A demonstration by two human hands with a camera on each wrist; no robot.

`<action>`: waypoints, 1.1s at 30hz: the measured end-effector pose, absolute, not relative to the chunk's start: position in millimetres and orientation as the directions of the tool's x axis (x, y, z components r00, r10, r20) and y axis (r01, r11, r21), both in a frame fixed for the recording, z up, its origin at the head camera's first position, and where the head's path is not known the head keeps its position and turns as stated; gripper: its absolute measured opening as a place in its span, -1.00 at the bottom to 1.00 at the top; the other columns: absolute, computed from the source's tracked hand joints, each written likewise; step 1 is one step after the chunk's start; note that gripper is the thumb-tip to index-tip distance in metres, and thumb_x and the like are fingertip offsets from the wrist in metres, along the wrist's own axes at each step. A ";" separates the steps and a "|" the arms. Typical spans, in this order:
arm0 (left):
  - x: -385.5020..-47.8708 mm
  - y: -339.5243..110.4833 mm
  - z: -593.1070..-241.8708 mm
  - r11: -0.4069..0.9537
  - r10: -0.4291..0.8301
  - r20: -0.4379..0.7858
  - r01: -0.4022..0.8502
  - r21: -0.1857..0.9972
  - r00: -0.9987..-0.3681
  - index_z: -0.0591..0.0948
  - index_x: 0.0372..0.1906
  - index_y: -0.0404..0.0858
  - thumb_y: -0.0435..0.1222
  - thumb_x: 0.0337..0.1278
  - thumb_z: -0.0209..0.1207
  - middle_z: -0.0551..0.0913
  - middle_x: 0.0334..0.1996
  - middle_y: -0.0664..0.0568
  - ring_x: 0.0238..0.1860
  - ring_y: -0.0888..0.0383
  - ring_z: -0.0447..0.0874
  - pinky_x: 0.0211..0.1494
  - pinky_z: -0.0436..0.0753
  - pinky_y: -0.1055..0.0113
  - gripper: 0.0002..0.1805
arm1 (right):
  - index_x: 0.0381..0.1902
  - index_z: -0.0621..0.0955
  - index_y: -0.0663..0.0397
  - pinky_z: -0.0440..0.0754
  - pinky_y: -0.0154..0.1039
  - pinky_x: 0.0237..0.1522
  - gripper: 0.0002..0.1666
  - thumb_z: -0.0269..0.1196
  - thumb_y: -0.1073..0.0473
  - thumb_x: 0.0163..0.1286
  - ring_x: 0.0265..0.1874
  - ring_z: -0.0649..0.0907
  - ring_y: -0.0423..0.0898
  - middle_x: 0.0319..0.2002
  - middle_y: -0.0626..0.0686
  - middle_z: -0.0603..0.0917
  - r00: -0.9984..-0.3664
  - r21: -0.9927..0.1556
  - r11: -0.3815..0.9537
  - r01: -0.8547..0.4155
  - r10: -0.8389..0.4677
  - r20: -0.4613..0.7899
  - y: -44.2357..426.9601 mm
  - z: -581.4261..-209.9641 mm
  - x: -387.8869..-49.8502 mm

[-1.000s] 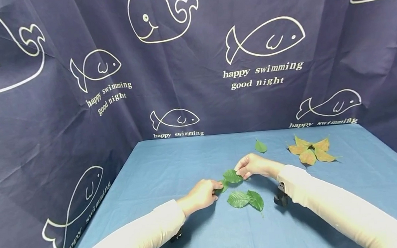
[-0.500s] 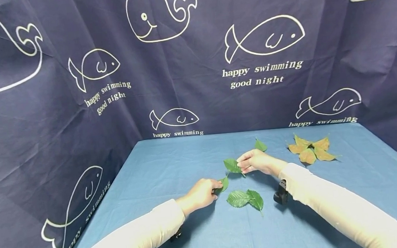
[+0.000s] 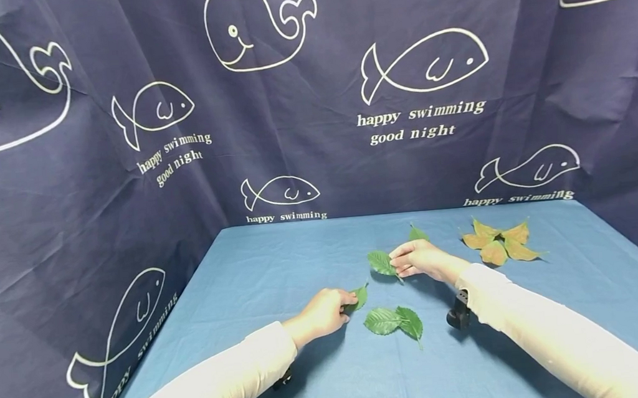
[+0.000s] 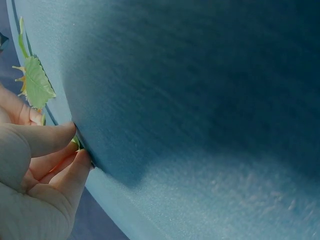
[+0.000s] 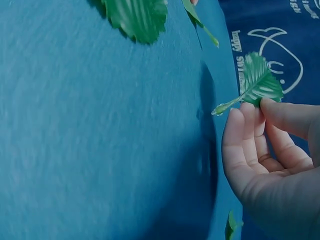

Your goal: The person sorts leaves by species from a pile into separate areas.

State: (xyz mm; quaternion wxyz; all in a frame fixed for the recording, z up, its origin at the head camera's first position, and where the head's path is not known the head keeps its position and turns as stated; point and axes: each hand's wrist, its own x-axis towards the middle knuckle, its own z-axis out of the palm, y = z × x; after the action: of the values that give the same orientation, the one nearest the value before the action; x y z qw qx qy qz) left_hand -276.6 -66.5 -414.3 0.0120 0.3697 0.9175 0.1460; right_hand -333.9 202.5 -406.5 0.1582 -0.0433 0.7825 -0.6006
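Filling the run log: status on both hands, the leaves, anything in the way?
Left hand pinching a green leaf. Right hand pinching another serrated leaf. Overlapping leaf pair on blue cloth, untouched. No obstruction visible between hands.

I work in a cloth-screened recording space; the kind of building around it cannot be told. Creased navy fabric [image 3: 302,125], bearing white whale outlines [image 3: 249,29] and the lettering [image 3: 421,114] "happy swimming good night", hangs from 10 o'clock through 12 to 2. Blue cloth [image 3: 279,258] lies flat at 12; a black wrist-worn camera [image 3: 458,313] shows at 1.
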 end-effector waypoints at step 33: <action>-276.3 -67.2 -414.9 0.702 0.658 0.038 0.631 0.331 -0.752 0.65 0.11 -0.28 -0.46 0.06 0.32 0.64 0.15 -0.04 0.13 0.06 0.63 0.02 0.67 0.43 -0.57 | 0.24 0.28 0.62 0.73 -0.40 -0.29 -0.48 0.06 0.47 0.37 -0.54 0.66 -0.30 -0.51 -0.13 0.63 -0.975 -0.972 0.080 0.221 0.035 -0.219 272.2 -415.9 -335.7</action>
State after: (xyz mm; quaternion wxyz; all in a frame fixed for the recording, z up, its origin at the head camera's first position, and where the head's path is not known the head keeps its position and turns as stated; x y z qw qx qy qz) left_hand -276.3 -67.2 -414.9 0.0415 0.3497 0.9215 0.1641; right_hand -335.7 272.2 -415.9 0.0693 0.0875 0.7317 -0.6724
